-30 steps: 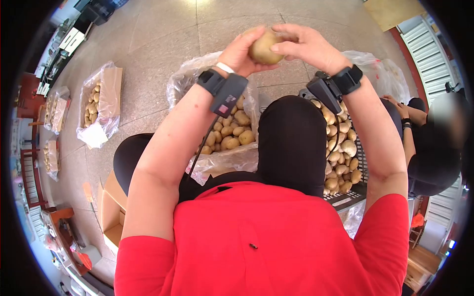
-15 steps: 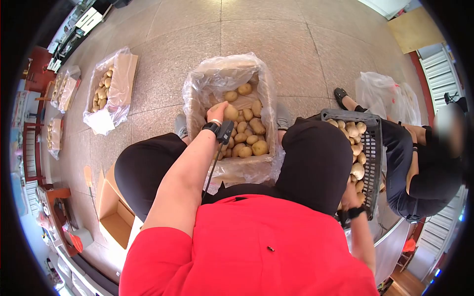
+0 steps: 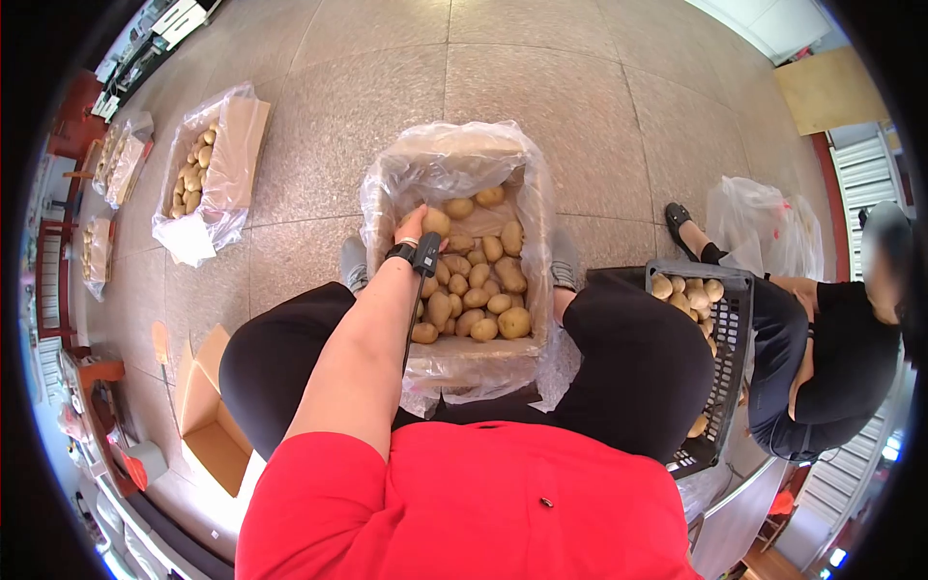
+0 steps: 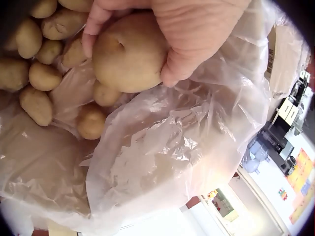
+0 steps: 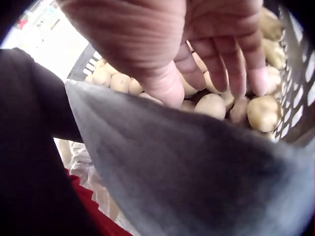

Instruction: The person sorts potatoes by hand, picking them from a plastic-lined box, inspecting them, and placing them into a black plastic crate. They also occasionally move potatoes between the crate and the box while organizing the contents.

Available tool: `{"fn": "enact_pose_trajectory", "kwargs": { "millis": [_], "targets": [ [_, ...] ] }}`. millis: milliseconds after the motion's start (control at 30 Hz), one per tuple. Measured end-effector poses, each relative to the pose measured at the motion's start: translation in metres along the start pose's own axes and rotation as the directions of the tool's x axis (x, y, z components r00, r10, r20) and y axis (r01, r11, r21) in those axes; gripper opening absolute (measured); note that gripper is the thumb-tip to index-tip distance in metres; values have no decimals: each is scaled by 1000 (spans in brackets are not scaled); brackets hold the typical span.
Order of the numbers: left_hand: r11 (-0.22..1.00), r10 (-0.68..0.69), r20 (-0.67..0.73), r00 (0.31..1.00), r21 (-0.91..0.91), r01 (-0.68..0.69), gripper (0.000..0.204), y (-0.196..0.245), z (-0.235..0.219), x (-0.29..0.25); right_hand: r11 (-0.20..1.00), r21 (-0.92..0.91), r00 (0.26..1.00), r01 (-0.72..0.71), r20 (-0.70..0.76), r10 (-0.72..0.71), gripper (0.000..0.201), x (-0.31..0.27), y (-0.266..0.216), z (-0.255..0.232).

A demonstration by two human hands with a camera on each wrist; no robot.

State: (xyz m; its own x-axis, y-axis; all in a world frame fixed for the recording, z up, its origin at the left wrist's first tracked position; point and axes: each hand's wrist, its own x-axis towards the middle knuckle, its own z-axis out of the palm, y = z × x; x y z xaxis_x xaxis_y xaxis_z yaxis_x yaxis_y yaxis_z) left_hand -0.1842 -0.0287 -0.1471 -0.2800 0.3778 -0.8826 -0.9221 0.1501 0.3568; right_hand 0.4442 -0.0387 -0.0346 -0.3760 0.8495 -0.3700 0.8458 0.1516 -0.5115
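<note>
My left hand (image 4: 199, 29) grips a large potato (image 4: 129, 56), with thumb on one side and fingers on the other. It hovers at the left side of a carton (image 3: 452, 369) lined with clear plastic (image 3: 425, 155), over several loose potatoes (image 3: 478, 280). My right hand (image 5: 142, 42) reaches over the black slatted crate (image 3: 737, 338). Its fingers (image 5: 236, 69) hang down apart from the thumb, right at the pale potatoes (image 5: 210, 105) inside, and nothing shows held between them. In the head view that hand is hidden.
Another person (image 3: 851, 358) sits just beyond the crate at right. Plastic bags (image 3: 764, 227) lie behind it. Further potato cartons (image 3: 232, 159) stand along the left, and an open cardboard box (image 3: 217, 435) is beside my left knee. A dark grey surface (image 5: 187, 162) fills the right wrist foreground.
Both hands held a potato up in front at first. The right hand then left it and moved down to the crate; the left hand lowered the potato into the carton and still holds it.
</note>
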Motion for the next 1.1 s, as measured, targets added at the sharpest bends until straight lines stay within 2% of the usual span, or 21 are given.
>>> {"fn": "enact_pose_trajectory", "kwargs": {
  "millis": [133, 200, 333, 400, 567, 633, 867, 967, 1100],
  "targets": [
    [994, -36, 10, 999, -104, 36, 43, 4, 7, 13, 1000, -6, 1000, 17, 21, -17, 26, 23, -3, -5],
    [987, -58, 156, 986, -140, 80, 46, 9, 8, 30, 1000, -7, 999, 24, 32, -23, 25, 32, -4, -7],
    [961, -135, 85, 987, -233, 151, 49, 26, 29, 26, 999, -4, 998, 33, 48, -33, 25, 50, -4, -8],
    [970, -37, 148, 988, -234, 71, 49, 30, 34, 31, 999, 0, 998, 38, 53, -38, 25, 59, -4, -7],
    [958, -87, 150, 985, -260, 124, 46, 36, 39, 46, 999, 12, 997, 51, 57, -51, 24, 76, -2, -8],
    [974, -37, 131, 991, -218, 65, 43, 34, 40, 47, 998, 19, 997, 57, 56, -58, 24, 83, -1, -9],
    [976, -22, 150, 988, -210, 53, 42, 33, 35, 66, 996, 49, 996, 70, 52, -73, 24, 97, 4, -7],
    [974, -30, 114, 993, -219, 55, 42, 33, 34, 69, 995, 64, 996, 78, 48, -81, 23, 104, 6, -5],
    [979, 32, 116, 993, -202, -8, 44, 30, 25, 87, 993, 88, 995, 79, 49, -84, 23, 105, 10, 2]
  ]
}}
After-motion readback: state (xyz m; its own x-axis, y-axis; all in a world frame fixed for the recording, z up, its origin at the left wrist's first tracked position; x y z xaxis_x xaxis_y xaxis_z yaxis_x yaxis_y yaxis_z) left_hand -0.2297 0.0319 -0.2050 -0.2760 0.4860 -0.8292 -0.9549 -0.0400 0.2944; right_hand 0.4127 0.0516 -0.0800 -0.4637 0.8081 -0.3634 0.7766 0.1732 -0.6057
